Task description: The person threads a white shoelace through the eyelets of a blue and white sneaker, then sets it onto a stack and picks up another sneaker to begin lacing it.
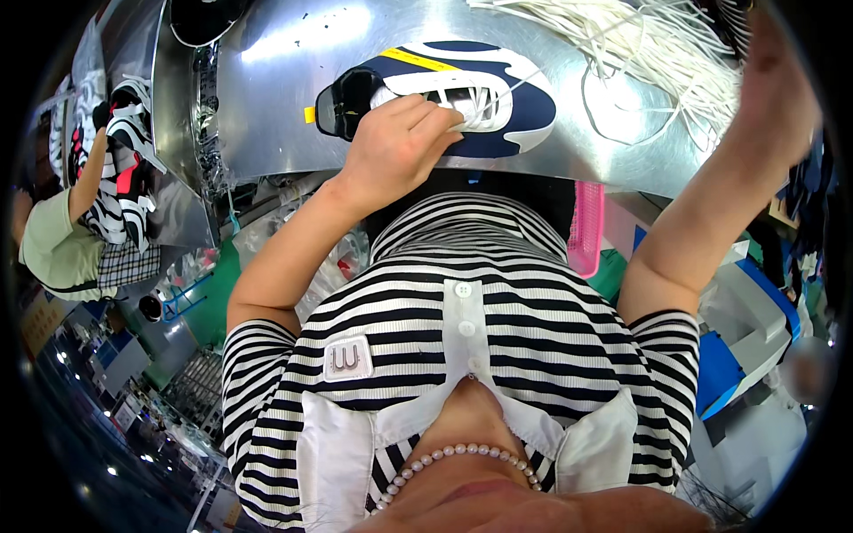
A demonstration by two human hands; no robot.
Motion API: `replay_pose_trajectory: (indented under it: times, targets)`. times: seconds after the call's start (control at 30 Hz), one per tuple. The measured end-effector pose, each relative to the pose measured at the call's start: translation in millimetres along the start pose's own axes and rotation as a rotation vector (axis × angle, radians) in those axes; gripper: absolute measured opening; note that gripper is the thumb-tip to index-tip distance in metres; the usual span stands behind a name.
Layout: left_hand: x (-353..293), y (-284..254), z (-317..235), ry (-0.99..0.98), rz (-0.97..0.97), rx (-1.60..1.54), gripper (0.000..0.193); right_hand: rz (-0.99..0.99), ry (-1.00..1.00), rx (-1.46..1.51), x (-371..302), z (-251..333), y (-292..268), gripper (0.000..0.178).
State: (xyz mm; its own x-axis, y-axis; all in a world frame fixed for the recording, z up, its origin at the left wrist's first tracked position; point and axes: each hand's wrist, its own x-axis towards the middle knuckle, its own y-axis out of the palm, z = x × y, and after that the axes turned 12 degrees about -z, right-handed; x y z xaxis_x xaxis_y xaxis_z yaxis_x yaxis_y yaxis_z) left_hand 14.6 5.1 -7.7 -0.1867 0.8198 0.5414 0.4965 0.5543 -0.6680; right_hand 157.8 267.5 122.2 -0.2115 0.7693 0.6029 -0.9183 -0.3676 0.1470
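Observation:
A navy and white sneaker (533,104) with a yellow stripe and black lining lies on the metal table, its toe to the right. White shoelace (480,105) crosses its eyelets, and a loose length runs up and right from them. Over the near side of the shoe opening, my left hand (400,147) has its fingers pinched together at the shoelace; the fingertips partly hide what they grip. My right hand (777,84) is raised at the far right edge, beyond the lace pile. Motion blurs it, and whether it holds a lace end cannot be made out.
A heap of loose white laces (675,67) spreads over the right of the metal table (275,107). A pink basket (585,231) sits below the table edge. At the left, another person (58,235) is beside several black, white and red shoes (129,178).

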Motion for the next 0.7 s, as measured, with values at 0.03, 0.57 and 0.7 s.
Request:
replay_pose_trajectory:
  times: [0.03, 0.57, 0.7]
  targets:
    - [-1.8, -1.8, -6.2, -0.051, 0.028, -0.022, 0.037, 0.069, 0.084, -0.118, -11.8, -15.2, -11.5, 0.018]
    - [13.9, -18.0, 0.0, -0.761, -0.073, 0.118, 0.051, 0.464, 0.502, -0.198, -160.3, -55.7, 65.8, 0.015]
    - [12.2, -10.7, 3.8, -0.685, -0.135, 0.186, 0.052, 0.498, 0.396, -0.222, -161.3, -55.6, 62.9, 0.018]
